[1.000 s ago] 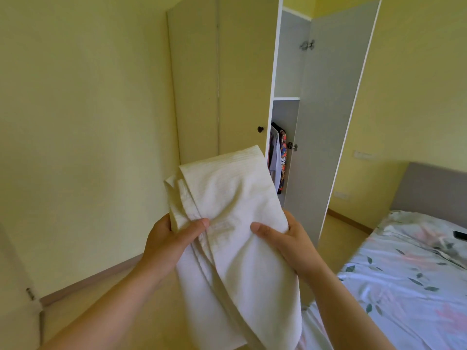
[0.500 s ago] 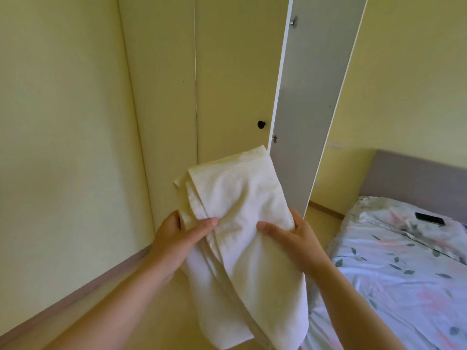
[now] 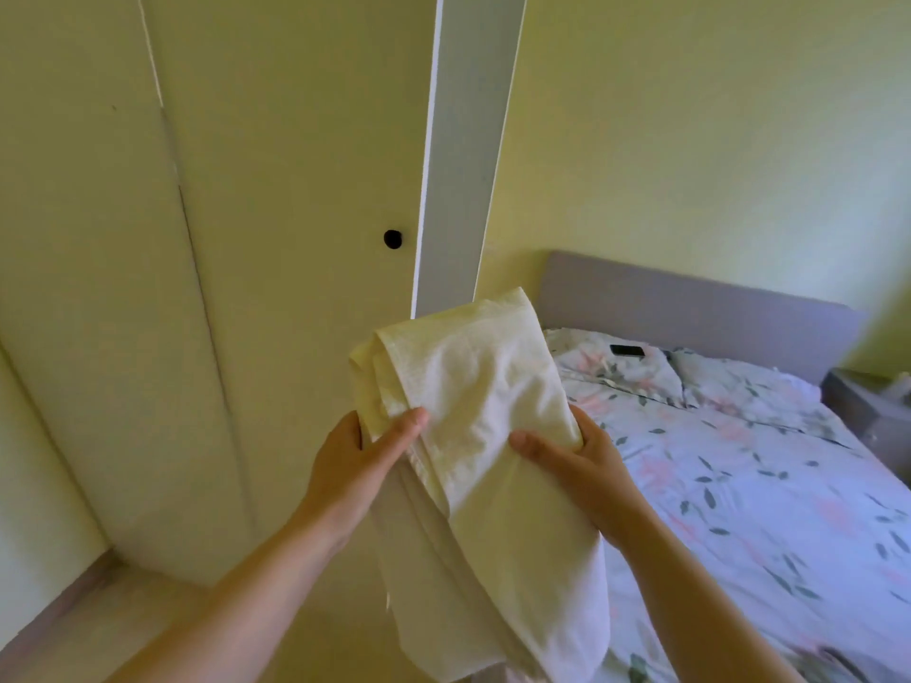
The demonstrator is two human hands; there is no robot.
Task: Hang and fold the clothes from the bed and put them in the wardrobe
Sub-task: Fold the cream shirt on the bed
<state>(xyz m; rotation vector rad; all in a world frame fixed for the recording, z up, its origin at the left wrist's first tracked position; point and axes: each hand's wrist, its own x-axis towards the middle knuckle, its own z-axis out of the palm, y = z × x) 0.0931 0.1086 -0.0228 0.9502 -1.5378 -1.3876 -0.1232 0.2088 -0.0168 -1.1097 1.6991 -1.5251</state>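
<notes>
2 hands, 1 folded cream garment, 1 wardrobe with 1 black knob, 1 open door, 1 bed, 1 dark phone

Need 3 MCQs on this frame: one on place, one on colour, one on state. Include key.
1. Where does the dark phone-like object lie?
A. on the bed near the headboard
B. on the floor
C. in the left hand

2. What colour is the knob on the closed wardrobe door?
A. white
B. black
C. red

3. How is the cream cloth held?
A. on a hanger
B. flat on the bed
C. folded, gripped by both hands

Key:
1 A: it rests on the floral bedding just below the grey headboard.
2 B: a small dark round knob shows beside the door's edge.
3 C: the left hand and right hand each pinch a side, thumbs on top, while the lower end hangs free.
</notes>
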